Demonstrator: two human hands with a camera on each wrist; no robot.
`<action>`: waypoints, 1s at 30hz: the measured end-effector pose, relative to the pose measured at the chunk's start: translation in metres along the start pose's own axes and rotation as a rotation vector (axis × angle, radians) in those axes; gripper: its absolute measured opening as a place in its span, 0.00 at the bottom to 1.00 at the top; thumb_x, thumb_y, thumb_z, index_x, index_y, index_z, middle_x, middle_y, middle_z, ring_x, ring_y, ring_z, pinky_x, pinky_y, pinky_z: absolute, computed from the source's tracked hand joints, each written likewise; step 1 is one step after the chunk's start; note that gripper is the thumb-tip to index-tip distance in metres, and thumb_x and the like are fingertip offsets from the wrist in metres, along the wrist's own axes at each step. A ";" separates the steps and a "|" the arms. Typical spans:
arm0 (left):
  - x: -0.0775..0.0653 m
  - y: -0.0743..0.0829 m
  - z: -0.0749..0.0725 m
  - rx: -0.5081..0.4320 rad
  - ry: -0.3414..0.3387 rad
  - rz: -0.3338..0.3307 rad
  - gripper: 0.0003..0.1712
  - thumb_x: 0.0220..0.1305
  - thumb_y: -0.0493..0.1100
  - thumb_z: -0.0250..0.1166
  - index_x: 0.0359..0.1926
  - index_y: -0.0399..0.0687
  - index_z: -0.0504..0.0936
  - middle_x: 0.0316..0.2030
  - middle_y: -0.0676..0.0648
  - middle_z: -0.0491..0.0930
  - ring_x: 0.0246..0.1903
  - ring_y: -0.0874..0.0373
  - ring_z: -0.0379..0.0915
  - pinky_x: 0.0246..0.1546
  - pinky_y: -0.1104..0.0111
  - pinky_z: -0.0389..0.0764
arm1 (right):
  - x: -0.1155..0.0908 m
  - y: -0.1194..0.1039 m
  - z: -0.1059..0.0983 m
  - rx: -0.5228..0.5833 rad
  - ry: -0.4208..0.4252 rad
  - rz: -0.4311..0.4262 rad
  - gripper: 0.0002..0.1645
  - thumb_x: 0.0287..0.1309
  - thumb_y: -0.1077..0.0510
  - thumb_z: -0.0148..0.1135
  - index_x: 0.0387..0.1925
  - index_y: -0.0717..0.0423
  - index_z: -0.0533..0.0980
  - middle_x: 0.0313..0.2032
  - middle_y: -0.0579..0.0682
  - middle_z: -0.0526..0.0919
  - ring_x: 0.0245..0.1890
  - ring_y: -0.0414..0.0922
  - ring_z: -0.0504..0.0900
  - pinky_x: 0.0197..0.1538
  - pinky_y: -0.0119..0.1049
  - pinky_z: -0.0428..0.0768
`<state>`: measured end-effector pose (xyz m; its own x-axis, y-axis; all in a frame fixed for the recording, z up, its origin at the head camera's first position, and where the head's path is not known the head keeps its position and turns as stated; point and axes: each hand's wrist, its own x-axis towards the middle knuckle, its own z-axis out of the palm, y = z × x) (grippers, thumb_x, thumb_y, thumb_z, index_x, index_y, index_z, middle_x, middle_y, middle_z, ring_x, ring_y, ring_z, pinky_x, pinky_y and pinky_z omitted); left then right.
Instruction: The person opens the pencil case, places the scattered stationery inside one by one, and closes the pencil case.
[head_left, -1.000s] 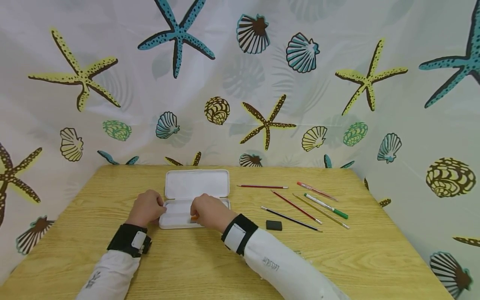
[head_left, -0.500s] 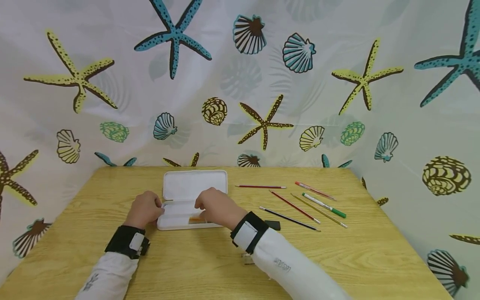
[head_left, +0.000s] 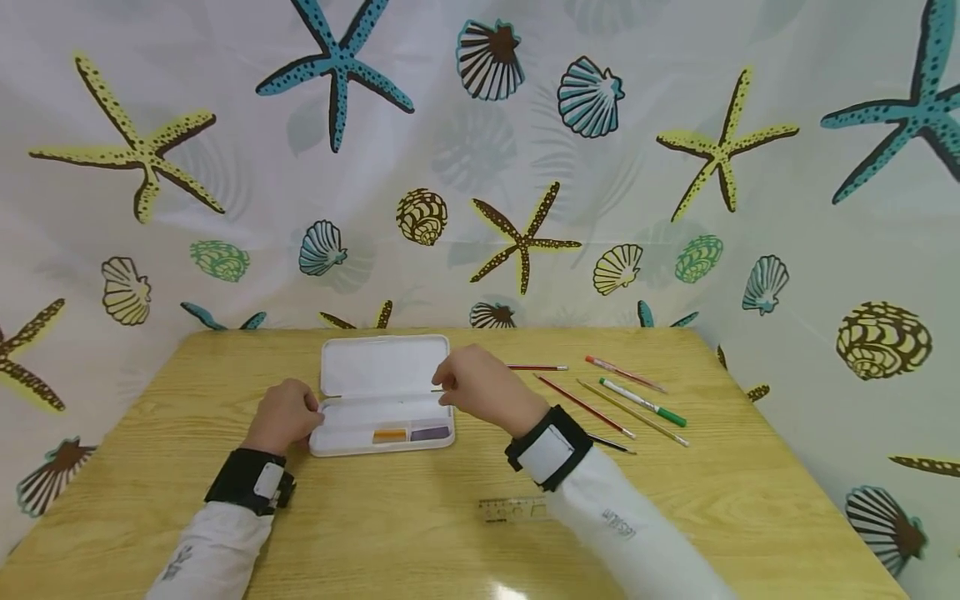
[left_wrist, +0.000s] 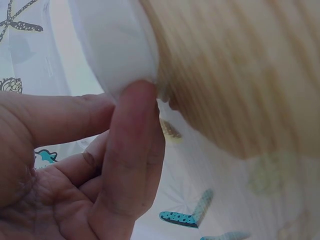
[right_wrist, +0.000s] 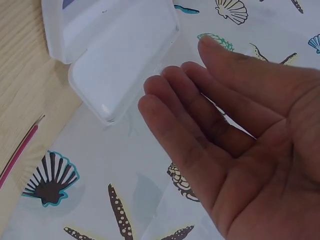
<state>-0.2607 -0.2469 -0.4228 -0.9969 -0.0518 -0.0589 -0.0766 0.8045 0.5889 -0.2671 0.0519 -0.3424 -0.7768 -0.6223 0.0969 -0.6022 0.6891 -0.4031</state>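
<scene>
An open white pencil case (head_left: 386, 364) lies at the table's middle left, lid folded back. In its front compartment sit an orange block (head_left: 389, 436) and a purple block (head_left: 430, 433), side by side. My left hand (head_left: 283, 417) pinches the case's left end between thumb and fingers, as the left wrist view shows up close on the white case end (left_wrist: 120, 45). My right hand (head_left: 491, 390) hovers by the case's right side with nothing in it. In the right wrist view its fingers (right_wrist: 185, 135) are relaxed and apart from the case (right_wrist: 125, 65).
Right of the case lie red pencils (head_left: 585, 406), a yellow pencil (head_left: 632, 412), a green-capped marker (head_left: 642, 402), an orange-red pen (head_left: 625, 373) and a partly hidden black pencil (head_left: 611, 443). A clear ruler (head_left: 513, 509) lies near the front, partly under my right sleeve (head_left: 637, 529).
My right hand has let go of the orange block in the front compartment and moved right and up, uncovering both blocks and more of the ruler. My left hand keeps its hold on the case.
</scene>
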 end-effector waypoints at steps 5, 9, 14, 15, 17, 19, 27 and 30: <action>0.002 -0.002 -0.001 -0.001 0.006 0.005 0.06 0.61 0.32 0.67 0.33 0.29 0.81 0.27 0.39 0.78 0.23 0.50 0.75 0.24 0.64 0.75 | -0.007 0.013 -0.006 -0.019 -0.026 0.041 0.10 0.58 0.65 0.74 0.43 0.60 0.88 0.35 0.51 0.87 0.35 0.44 0.82 0.44 0.39 0.81; 0.004 -0.004 -0.001 0.003 0.012 0.016 0.07 0.61 0.33 0.67 0.33 0.29 0.81 0.27 0.38 0.78 0.23 0.49 0.74 0.25 0.64 0.75 | -0.014 0.024 -0.013 -0.028 -0.052 0.100 0.11 0.57 0.64 0.75 0.43 0.60 0.88 0.35 0.51 0.87 0.36 0.44 0.82 0.45 0.40 0.82; 0.003 -0.002 -0.001 0.004 0.008 0.012 0.07 0.61 0.33 0.67 0.33 0.29 0.81 0.27 0.39 0.78 0.23 0.49 0.74 0.25 0.64 0.75 | -0.024 0.041 -0.015 -0.036 -0.051 0.145 0.11 0.55 0.64 0.76 0.42 0.60 0.88 0.35 0.51 0.87 0.37 0.45 0.83 0.47 0.42 0.83; 0.002 -0.002 0.000 0.002 0.007 0.009 0.07 0.61 0.33 0.67 0.33 0.29 0.81 0.27 0.39 0.77 0.23 0.49 0.74 0.25 0.64 0.75 | -0.025 0.045 -0.014 -0.038 -0.050 0.155 0.11 0.55 0.64 0.76 0.42 0.60 0.88 0.35 0.50 0.87 0.37 0.44 0.83 0.46 0.41 0.82; 0.001 -0.002 0.001 -0.003 0.003 0.004 0.06 0.61 0.33 0.67 0.33 0.29 0.81 0.27 0.39 0.77 0.23 0.49 0.74 0.26 0.64 0.75 | -0.029 0.053 -0.011 -0.035 -0.051 0.177 0.12 0.55 0.64 0.76 0.42 0.60 0.88 0.35 0.50 0.86 0.36 0.43 0.82 0.45 0.41 0.82; 0.000 -0.003 0.001 -0.006 0.004 0.002 0.06 0.61 0.32 0.67 0.33 0.29 0.81 0.27 0.39 0.77 0.23 0.50 0.74 0.25 0.64 0.75 | -0.032 0.060 -0.009 -0.031 -0.062 0.191 0.12 0.55 0.65 0.76 0.43 0.61 0.87 0.36 0.51 0.86 0.35 0.43 0.81 0.44 0.41 0.82; 0.000 -0.005 0.002 -0.009 -0.001 0.001 0.06 0.61 0.32 0.66 0.33 0.29 0.80 0.27 0.39 0.78 0.22 0.51 0.75 0.24 0.64 0.75 | -0.048 0.082 -0.003 -0.035 -0.089 0.228 0.09 0.53 0.67 0.76 0.38 0.62 0.87 0.33 0.51 0.85 0.33 0.44 0.80 0.45 0.43 0.80; 0.001 -0.004 0.001 -0.008 0.001 0.005 0.07 0.62 0.32 0.66 0.34 0.29 0.80 0.28 0.38 0.78 0.22 0.50 0.75 0.24 0.64 0.75 | -0.054 0.087 -0.002 -0.031 -0.095 0.245 0.08 0.52 0.67 0.77 0.36 0.61 0.88 0.32 0.50 0.85 0.32 0.43 0.80 0.43 0.42 0.81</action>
<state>-0.2614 -0.2493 -0.4258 -0.9973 -0.0486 -0.0551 -0.0719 0.7999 0.5958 -0.2779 0.1455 -0.3811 -0.8804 -0.4662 -0.0871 -0.4045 0.8340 -0.3753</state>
